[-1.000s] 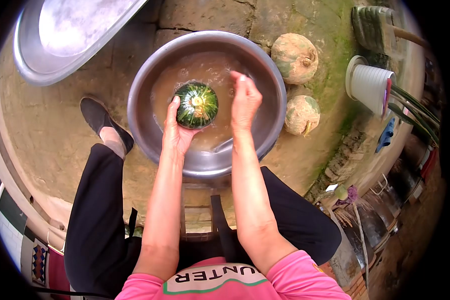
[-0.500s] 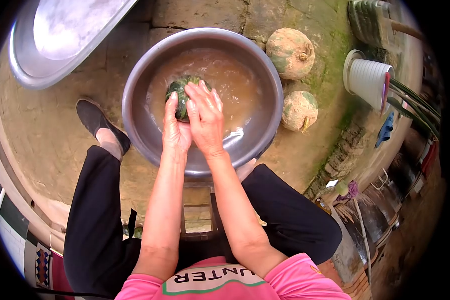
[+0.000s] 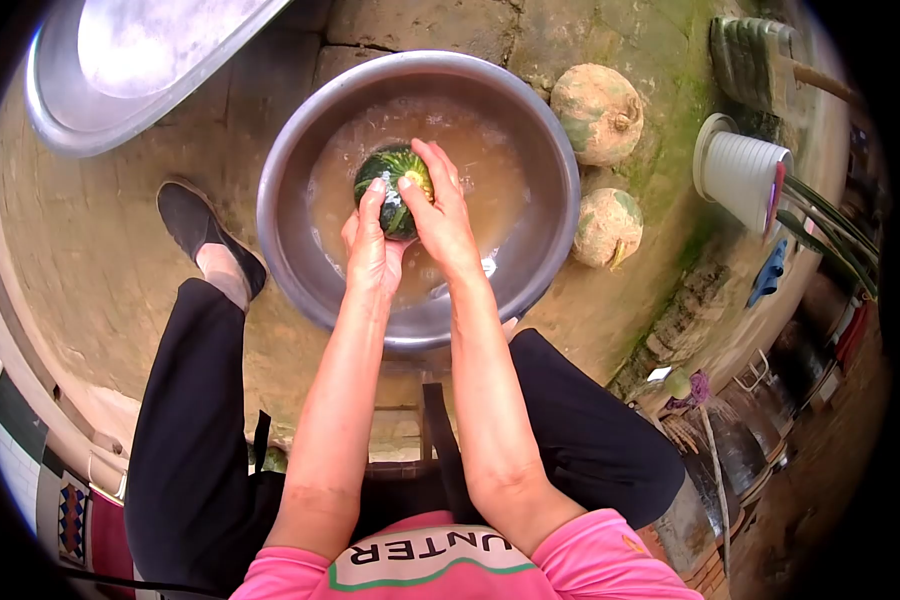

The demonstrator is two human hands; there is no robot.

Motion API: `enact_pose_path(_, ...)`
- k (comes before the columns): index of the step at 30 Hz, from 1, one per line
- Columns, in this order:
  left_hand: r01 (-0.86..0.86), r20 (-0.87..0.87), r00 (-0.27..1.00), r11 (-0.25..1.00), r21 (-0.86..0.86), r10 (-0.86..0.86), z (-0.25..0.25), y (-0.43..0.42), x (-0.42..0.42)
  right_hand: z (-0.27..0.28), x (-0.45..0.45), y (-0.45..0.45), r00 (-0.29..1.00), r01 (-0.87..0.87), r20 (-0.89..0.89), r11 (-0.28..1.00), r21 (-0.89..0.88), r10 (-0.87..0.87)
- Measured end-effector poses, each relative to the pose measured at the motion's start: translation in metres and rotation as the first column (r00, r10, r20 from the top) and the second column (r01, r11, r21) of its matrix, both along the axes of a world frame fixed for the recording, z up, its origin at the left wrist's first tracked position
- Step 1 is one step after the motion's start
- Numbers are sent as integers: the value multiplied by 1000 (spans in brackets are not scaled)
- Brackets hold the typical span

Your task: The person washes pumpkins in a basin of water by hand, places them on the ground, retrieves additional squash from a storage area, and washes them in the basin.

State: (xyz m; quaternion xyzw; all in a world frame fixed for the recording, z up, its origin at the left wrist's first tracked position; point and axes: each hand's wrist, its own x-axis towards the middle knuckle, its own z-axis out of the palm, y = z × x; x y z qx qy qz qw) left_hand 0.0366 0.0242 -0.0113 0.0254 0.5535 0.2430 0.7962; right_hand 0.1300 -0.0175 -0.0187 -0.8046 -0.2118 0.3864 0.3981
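A wet, dark green pumpkin (image 3: 378,180) with yellowish streaks is held between both my hands over a round metal basin (image 3: 274,200). My left hand (image 3: 372,240) grips its lower left side, thumb on top. Along its right side curves my right hand (image 3: 438,205), thumb resting on the upper face and fingers wrapped round the far edge. Murky brown water (image 3: 485,170) fills the bottom of the basin. Whether the pumpkin's underside touches the water is hidden.
Two soil-covered pumpkins (image 3: 597,114) lie on the ground right of the basin. A large metal tub (image 3: 65,115) stands at upper left. Farther right are a white ribbed bucket (image 3: 740,165) and a blue object (image 3: 767,272). My left foot in a dark shoe (image 3: 195,225) is beside the basin.
The pumpkin has turned, showing more of its streaked face. My right hand has shifted from lying across its top to gripping its right side. The view has moved slightly.
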Motion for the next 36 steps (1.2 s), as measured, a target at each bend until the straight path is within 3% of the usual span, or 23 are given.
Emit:
enact_pose_path(2,33,-14,999,999,29,-32,-1,-3,0,1,-1,4,996,90,-1,996,1,-90)
enact_pose_path(6,12,-26,1000,1000,29,-12,2,-5,5,3,14,22,979,108,-146,966,-237,-145)
enact_pose_path(9,11,-34,999,999,35,-10,2,-4,3,3,10,6,968,90,-233,995,-35,-95)
enact_pose_path(10,21,-28,999,999,50,-19,0,-3,2,1,5,-1,992,42,-122,998,41,-36)
enact_pose_path(17,24,-43,999,998,66,-21,-1,-8,2,-9,12,13,909,249,-317,963,-103,-269)
enact_pose_path(22,80,-82,994,994,81,-73,-9,-8,-4,-2,-6,-2,979,174,-109,985,-1,-173)
enact_pose_path(26,98,-104,991,991,95,-88,-7,-10,-1,-5,7,10,923,264,-267,961,-86,-278)
enact_pose_path(30,35,-56,998,995,93,-30,-1,-8,-1,18,6,8,930,197,-303,978,-72,-209)
enact_pose_path(33,54,-50,998,993,100,-49,-7,-11,-6,19,2,6,924,241,-288,968,-70,-251)
enact_pose_path(36,83,-85,994,990,111,-74,-4,-12,-4,12,8,12,821,361,-419,921,-148,-389)
